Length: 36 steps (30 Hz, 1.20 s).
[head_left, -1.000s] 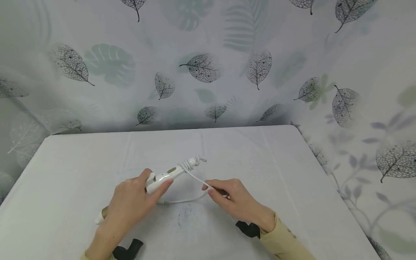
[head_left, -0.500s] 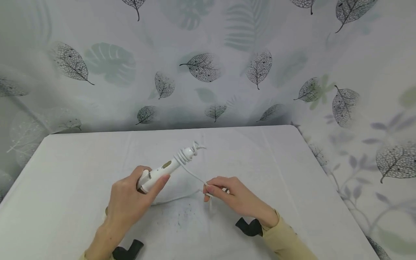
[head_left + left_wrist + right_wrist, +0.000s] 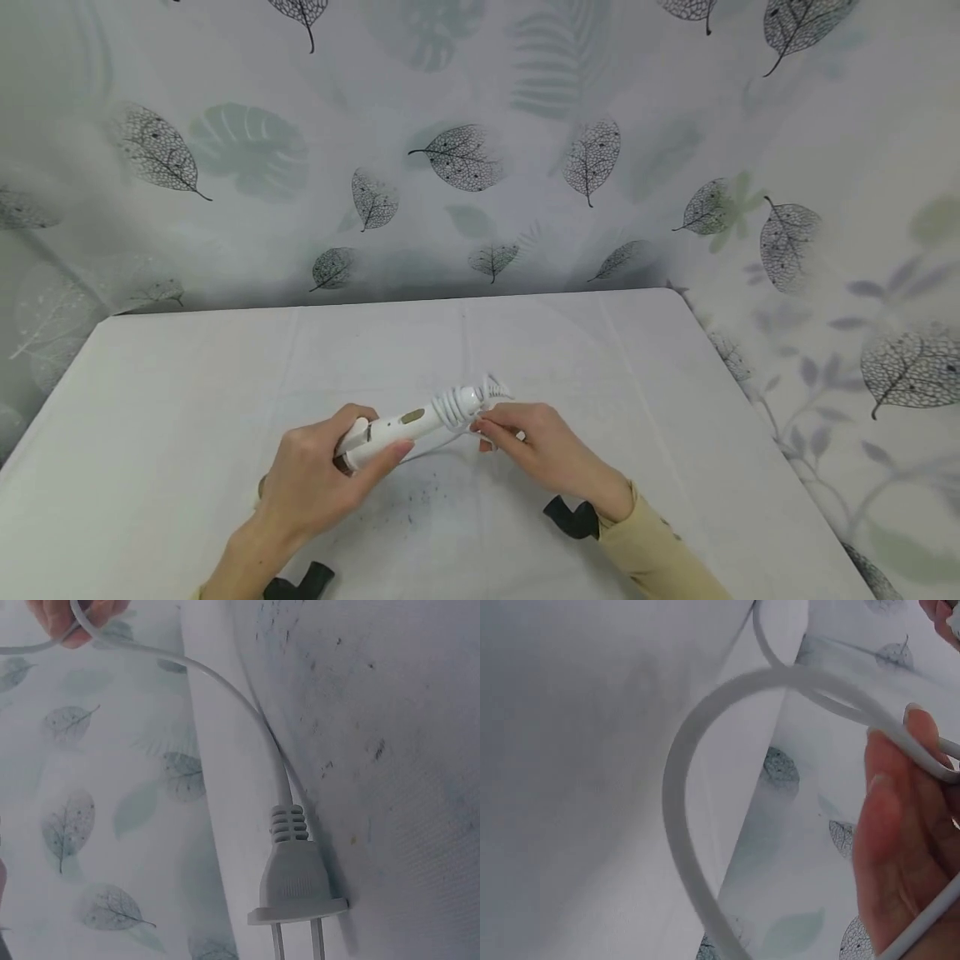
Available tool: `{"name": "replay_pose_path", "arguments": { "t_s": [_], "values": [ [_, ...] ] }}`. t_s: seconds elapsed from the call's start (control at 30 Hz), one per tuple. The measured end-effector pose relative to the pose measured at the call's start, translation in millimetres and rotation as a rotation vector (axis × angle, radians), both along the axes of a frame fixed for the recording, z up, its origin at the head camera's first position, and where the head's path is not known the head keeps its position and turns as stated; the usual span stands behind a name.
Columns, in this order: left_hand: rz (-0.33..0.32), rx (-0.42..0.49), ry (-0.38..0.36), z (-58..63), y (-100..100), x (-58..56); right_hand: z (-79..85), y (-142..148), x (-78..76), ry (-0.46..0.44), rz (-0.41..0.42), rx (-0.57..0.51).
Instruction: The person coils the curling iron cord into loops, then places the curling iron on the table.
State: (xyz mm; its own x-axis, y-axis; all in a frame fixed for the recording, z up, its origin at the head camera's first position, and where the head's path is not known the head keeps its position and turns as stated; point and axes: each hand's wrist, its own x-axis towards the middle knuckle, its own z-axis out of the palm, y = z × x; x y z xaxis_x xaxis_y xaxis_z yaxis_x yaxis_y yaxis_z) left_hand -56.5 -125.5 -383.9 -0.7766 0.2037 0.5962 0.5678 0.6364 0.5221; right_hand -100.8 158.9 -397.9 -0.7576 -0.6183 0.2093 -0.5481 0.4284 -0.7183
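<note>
My left hand (image 3: 315, 475) grips a white curling iron (image 3: 393, 429) with a gold oval on its handle, tilted up to the right. Its far end beneath the hand is mostly hidden. White cord (image 3: 452, 407) is wound in several turns round the handle's right end. Close by that end, my right hand (image 3: 536, 442) pinches the cord between thumb and fingers. A wide loop of cord (image 3: 676, 772) hangs from these fingers in the right wrist view. In the left wrist view, the two-pin plug (image 3: 296, 877) dangles near the tabletop.
A white-covered table (image 3: 202, 375) lies under both hands, with small dark specks (image 3: 420, 504) near its middle. Leaf-patterned cloth (image 3: 427, 217) rises behind it. Black bands (image 3: 573, 518) show at the wrists.
The curling iron has risen, then come down and right toward my right hand. More cord now wraps its handle, and the free stretch between handle and right hand is shorter.
</note>
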Motion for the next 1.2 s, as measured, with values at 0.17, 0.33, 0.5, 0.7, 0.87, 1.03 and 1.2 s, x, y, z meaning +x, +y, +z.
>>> {"name": "replay_pose_path", "arguments": {
  "t_s": [0.17,0.33,0.5,0.7,0.87,1.03,1.2],
  "values": [
    [-0.097,-0.017,0.003,-3.1,2,1.5,-7.6,4,-4.4,0.037,-0.022,0.020],
    [-0.209,-0.065,-0.033,-6.1,7,2.8,-15.6,3,-10.0,0.158,0.063,-0.034],
    [-0.273,-0.124,-0.051,-8.1,9,3.7,-18.4,2,-12.1,0.255,0.062,-0.092],
    [-0.277,-0.265,-0.095,-8.6,10,6.3,-19.1,1,-10.9,0.291,0.044,-0.070],
    [-0.265,-0.389,-0.144,-9.3,10,8.0,-17.1,1,-9.2,0.284,0.026,-0.051],
    [-0.222,-0.489,-0.190,-11.9,11,7.4,-13.3,1,-5.7,0.272,0.030,-0.068],
    [-0.162,-0.515,-0.225,-12.9,10,5.6,-6.9,0,-1.9,0.288,0.022,-0.108]
  ]
}}
